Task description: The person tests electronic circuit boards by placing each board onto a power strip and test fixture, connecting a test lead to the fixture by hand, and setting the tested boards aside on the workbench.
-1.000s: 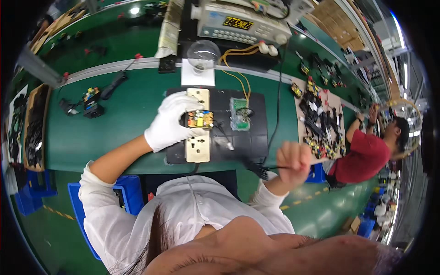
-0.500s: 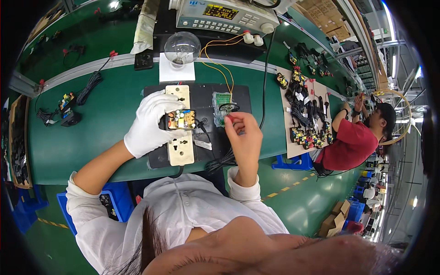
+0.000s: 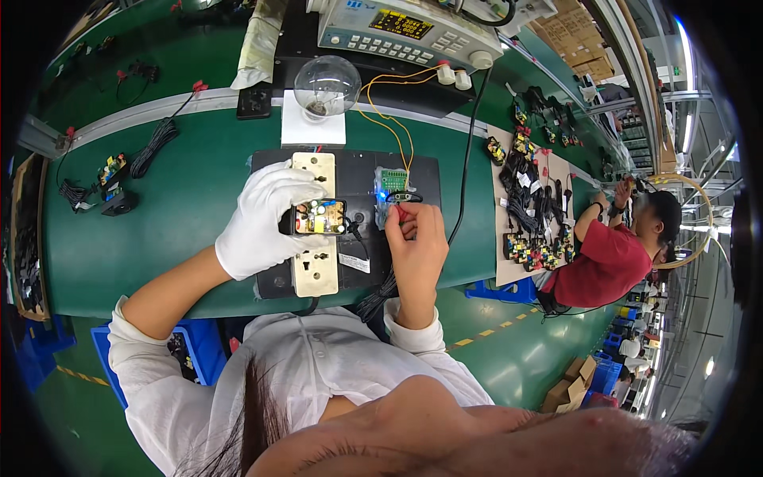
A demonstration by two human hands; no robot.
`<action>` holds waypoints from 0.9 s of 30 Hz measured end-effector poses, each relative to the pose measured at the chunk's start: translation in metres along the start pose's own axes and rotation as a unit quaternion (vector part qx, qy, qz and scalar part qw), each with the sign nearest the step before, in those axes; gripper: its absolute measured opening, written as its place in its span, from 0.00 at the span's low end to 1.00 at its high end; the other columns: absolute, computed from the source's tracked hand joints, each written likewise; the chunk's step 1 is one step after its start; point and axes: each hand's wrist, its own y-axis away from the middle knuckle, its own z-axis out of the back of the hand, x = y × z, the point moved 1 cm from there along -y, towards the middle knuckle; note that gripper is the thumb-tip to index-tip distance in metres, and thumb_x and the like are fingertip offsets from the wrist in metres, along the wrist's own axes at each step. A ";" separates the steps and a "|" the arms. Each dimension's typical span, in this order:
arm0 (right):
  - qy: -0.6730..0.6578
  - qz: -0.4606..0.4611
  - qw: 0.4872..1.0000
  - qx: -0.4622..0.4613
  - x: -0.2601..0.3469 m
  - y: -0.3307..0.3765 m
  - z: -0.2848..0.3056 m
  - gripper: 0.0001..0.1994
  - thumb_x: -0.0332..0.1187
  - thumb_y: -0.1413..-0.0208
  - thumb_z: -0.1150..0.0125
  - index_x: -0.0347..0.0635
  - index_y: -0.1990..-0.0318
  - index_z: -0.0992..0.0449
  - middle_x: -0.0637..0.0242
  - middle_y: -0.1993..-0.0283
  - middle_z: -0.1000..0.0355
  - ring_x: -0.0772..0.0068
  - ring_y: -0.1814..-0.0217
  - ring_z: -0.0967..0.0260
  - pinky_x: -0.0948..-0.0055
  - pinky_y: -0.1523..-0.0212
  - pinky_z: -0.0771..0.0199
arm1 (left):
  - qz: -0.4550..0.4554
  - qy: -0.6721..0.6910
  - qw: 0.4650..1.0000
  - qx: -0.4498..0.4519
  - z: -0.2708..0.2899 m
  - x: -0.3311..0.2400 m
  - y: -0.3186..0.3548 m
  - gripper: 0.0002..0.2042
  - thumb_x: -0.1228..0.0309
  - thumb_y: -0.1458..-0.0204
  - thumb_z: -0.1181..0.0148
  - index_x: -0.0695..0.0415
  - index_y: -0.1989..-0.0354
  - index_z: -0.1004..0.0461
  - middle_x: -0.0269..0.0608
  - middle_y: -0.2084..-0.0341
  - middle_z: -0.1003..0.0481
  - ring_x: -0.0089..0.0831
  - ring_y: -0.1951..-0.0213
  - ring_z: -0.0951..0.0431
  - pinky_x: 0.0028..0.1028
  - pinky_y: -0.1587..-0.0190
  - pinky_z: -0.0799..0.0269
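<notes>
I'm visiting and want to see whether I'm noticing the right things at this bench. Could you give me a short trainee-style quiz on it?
1. True or false: the person's right hand wears a white glove.

2. Choose one: the left hand holds an open black case over
A) a cardboard box
B) a cream socket strip
C) a blue bin

3. What colour is the light glowing on the green circuit board near the right hand's fingertips?

Key:
1. False; the right hand is bare, and only the left is gloved.
2. B
3. Blue
</notes>
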 end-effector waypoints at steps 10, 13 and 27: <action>0.057 0.046 0.997 0.022 0.004 0.000 0.003 0.07 0.28 0.47 0.31 0.41 0.63 0.24 0.64 0.69 0.33 0.67 0.76 0.31 0.66 0.75 0.31 | -0.005 0.004 1.000 -0.015 0.001 -0.002 -0.002 0.29 0.63 0.70 0.19 0.53 0.54 0.23 0.37 0.56 0.21 0.40 0.47 0.24 0.41 0.39 0.34; 0.051 0.046 0.997 0.026 0.004 -0.001 0.003 0.07 0.28 0.46 0.32 0.41 0.63 0.25 0.64 0.69 0.32 0.66 0.76 0.31 0.65 0.75 0.31 | -0.008 0.004 1.000 -0.012 0.002 -0.003 -0.001 0.30 0.63 0.71 0.19 0.53 0.54 0.24 0.38 0.54 0.21 0.41 0.46 0.24 0.42 0.38 0.34; 0.081 0.050 0.995 0.017 0.007 -0.001 0.002 0.07 0.29 0.46 0.32 0.43 0.65 0.25 0.66 0.69 0.32 0.67 0.76 0.29 0.67 0.75 0.30 | -0.021 0.000 1.000 -0.023 -0.002 0.003 0.003 0.29 0.61 0.70 0.20 0.53 0.54 0.23 0.38 0.54 0.22 0.40 0.48 0.24 0.42 0.37 0.36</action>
